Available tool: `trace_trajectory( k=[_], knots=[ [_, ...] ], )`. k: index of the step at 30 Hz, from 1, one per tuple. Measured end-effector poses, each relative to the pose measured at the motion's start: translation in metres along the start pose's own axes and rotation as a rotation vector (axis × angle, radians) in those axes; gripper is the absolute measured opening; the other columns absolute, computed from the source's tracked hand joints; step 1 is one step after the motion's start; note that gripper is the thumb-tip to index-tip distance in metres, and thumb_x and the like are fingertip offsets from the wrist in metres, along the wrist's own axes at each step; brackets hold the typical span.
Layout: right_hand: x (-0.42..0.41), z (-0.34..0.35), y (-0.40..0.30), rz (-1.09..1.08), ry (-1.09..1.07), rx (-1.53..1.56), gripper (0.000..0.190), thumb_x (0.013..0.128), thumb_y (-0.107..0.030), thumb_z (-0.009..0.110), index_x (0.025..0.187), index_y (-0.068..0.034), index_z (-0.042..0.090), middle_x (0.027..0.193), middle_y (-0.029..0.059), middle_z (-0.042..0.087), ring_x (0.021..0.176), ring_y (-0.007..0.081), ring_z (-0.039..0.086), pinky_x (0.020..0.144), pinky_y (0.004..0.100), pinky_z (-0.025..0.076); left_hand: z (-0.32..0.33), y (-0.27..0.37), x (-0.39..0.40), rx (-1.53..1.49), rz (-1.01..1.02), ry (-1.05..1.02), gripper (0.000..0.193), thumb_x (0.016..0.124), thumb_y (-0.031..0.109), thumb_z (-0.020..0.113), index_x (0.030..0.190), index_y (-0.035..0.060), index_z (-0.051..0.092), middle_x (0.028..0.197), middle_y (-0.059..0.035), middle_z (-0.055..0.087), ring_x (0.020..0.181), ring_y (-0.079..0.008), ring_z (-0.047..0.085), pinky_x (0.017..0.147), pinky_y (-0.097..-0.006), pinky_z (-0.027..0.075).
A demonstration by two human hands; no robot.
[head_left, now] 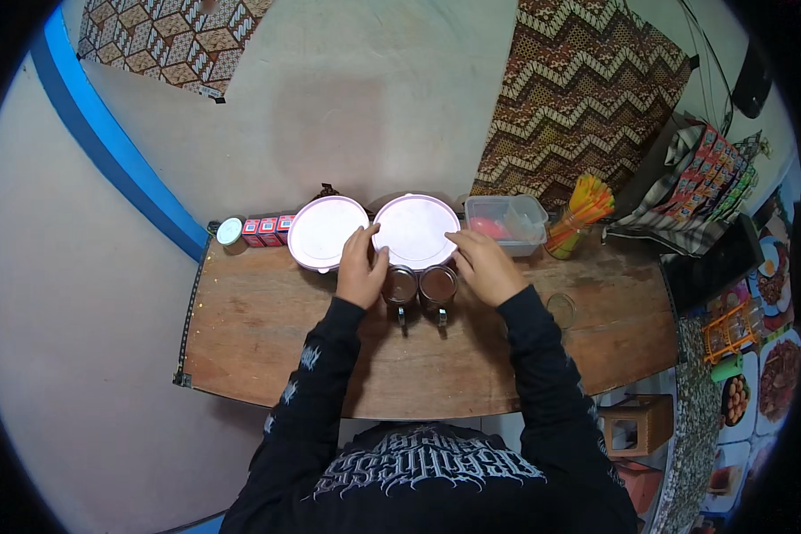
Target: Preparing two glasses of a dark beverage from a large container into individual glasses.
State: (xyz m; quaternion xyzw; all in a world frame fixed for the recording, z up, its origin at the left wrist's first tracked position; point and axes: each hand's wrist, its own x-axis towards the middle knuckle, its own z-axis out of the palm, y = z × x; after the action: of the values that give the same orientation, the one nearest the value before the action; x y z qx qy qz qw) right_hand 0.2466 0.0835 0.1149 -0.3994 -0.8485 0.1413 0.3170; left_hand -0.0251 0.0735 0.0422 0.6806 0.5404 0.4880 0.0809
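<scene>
Two round tubs with pale pink-white lids stand side by side at the back of the wooden table. My left hand [360, 270] is at the left rim of the right tub [417, 230], its fingers in the gap beside the left tub [328, 232]. On the other side, my right hand [490, 267] has its fingertips against the right tub's rim. Both hands hold this tub between them. Just in front of it, between my wrists, stand two glass mugs, the left mug [400, 286] and the right mug [438, 284], with brown contents and handles towards me.
Left of the tubs are small red-and-blue boxes [268, 231] and a white-lidded jar [229, 232]. To the right stand a clear plastic box [506, 223], a bundle of colourful straws [579, 213] and a clear drinking glass [561, 311]. Sachet strips [711, 177] hang at the table's right end.
</scene>
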Motion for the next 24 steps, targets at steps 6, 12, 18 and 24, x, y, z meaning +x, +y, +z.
trace_trajectory(
  k=[6, 12, 18, 24],
  knots=[
    [-0.065, 0.007, -0.033, 0.115, 0.13, 0.196, 0.052, 0.097, -0.014, 0.072, 0.144, 0.002, 0.058, 0.131, 0.0252, 0.066, 0.124, 0.0402, 0.064, 0.106, 0.0427, 0.051, -0.018, 0.047, -0.078, -0.159, -0.16, 0.143, 0.035, 0.097, 0.008, 0.071, 0.131, -0.0015, 0.067, 0.124, -0.0215, 0.07, 0.116, -0.0352, 0.068, 0.1, -0.0411, 0.054],
    [-0.133, 0.041, -0.033, 0.298, 0.136, 0.37, 0.059, 0.094, -0.011, 0.077, 0.147, 0.0, 0.055, 0.136, 0.0215, 0.063, 0.125, 0.0373, 0.062, 0.102, 0.0418, 0.054, -0.02, 0.081, -0.159, -0.151, -0.248, 0.013, 0.027, 0.097, 0.007, 0.073, 0.123, -0.001, 0.071, 0.113, -0.0182, 0.073, 0.104, -0.0307, 0.073, 0.088, -0.0386, 0.058],
    [-0.154, 0.062, -0.019, 0.379, 0.101, 0.448, 0.063, 0.097, -0.011, 0.075, 0.153, 0.0, 0.048, 0.143, 0.0217, 0.058, 0.127, 0.0352, 0.062, 0.104, 0.0416, 0.054, 0.012, 0.081, -0.189, -0.354, -0.448, -0.049, 0.028, 0.1, 0.005, 0.072, 0.126, -0.0023, 0.069, 0.117, -0.0171, 0.073, 0.108, -0.0257, 0.074, 0.092, -0.035, 0.059],
    [-0.139, 0.086, 0.006, 0.372, 0.151, 0.551, 0.058, 0.101, -0.006, 0.068, 0.155, 0.0, 0.046, 0.146, 0.0248, 0.055, 0.136, 0.0368, 0.059, 0.11, 0.0438, 0.053, 0.048, 0.078, -0.181, -0.387, -0.426, -0.059, 0.04, 0.101, 0.004, 0.068, 0.14, -0.0011, 0.061, 0.123, -0.0195, 0.071, 0.117, -0.0278, 0.072, 0.095, -0.0365, 0.058]
  ],
)
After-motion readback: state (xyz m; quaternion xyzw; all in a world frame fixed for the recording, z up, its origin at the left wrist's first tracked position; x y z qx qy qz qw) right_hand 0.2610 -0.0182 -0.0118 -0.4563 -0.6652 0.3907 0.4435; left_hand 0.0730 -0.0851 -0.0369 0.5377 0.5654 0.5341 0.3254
